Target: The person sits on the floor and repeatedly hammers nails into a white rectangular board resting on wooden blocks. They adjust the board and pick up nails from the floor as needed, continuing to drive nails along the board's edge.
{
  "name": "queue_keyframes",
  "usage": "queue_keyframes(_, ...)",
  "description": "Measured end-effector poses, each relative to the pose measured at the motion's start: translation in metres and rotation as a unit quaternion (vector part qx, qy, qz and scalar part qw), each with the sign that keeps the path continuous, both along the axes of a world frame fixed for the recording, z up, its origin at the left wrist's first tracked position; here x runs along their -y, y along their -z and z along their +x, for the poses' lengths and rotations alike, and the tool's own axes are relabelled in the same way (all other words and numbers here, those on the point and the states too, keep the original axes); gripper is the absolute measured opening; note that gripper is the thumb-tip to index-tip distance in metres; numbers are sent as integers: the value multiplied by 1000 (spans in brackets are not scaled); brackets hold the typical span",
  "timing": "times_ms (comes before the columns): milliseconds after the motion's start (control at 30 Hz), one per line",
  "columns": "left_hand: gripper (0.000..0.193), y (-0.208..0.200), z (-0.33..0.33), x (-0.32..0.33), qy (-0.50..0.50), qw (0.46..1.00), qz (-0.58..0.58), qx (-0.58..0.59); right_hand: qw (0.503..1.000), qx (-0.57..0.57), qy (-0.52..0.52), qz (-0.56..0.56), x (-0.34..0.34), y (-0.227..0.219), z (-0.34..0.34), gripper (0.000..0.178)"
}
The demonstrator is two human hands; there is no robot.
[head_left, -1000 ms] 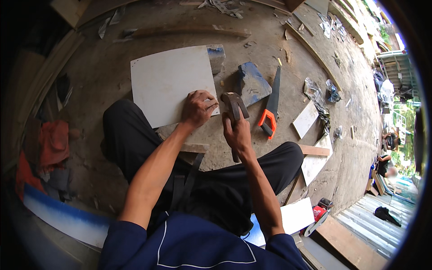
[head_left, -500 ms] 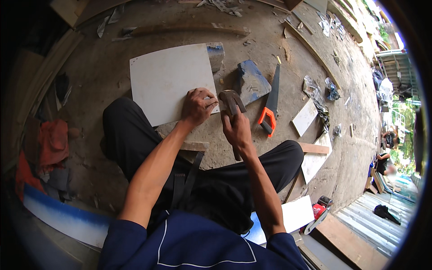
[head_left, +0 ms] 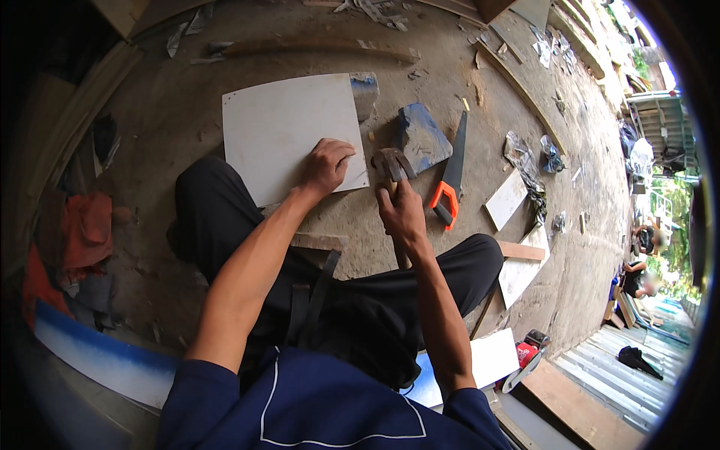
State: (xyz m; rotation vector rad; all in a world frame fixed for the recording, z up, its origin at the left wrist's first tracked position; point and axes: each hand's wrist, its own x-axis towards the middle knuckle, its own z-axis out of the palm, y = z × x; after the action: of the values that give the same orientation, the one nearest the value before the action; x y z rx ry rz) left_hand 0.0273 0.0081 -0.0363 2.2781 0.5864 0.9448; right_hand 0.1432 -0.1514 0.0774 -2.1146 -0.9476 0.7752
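Observation:
A white board (head_left: 281, 139) lies flat in front of me, with small dark dots near its corners. My left hand (head_left: 328, 166) rests on the board's right part, its fingers curled together; whatever they may hold is hidden. Just off the board's right edge, my right hand (head_left: 403, 210) grips a hammer by its wooden handle. The hammer's dark metal head (head_left: 391, 163) is beyond my fingers, apart from the board.
A blue-stained block (head_left: 424, 139) and a handsaw with an orange handle (head_left: 445, 202) lie to the right. Another block (head_left: 365, 94) touches the board's far right corner. Wood strips (head_left: 322, 46), white offcuts (head_left: 506, 200) and plastic scraps are scattered around. People appear far right.
My left hand has drawn back a little from the board's right edge. The hammer has shifted slightly right, its head turned, away from the board's edge.

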Motion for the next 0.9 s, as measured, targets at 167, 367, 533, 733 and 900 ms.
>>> queue_keyframes(167, 18, -15, 2, 11, -54, 991, 106, -66, 999, 22, -2, 41, 3, -1, -11, 30)
queue_keyframes(367, 20, -15, 1, 8, -55, 985, 132, -98, 1000, -20, -2, -19, 2, 12, -6, 29)
queue_keyframes(533, 19, -15, -1, 8, -51, 985, 132, -96, 999, 20, -2, 49, -2, -2, -15, 28)
queue_keyframes(733, 20, -15, -3, 8, -50, 986, 120, -106, 1000, -12, -6, -15, -5, -5, -4, 31)
queue_keyframes(900, 22, -16, -2, 6, -39, 987, 118, -105, 991, 87, -20, 101, 5, 12, -7, 30)
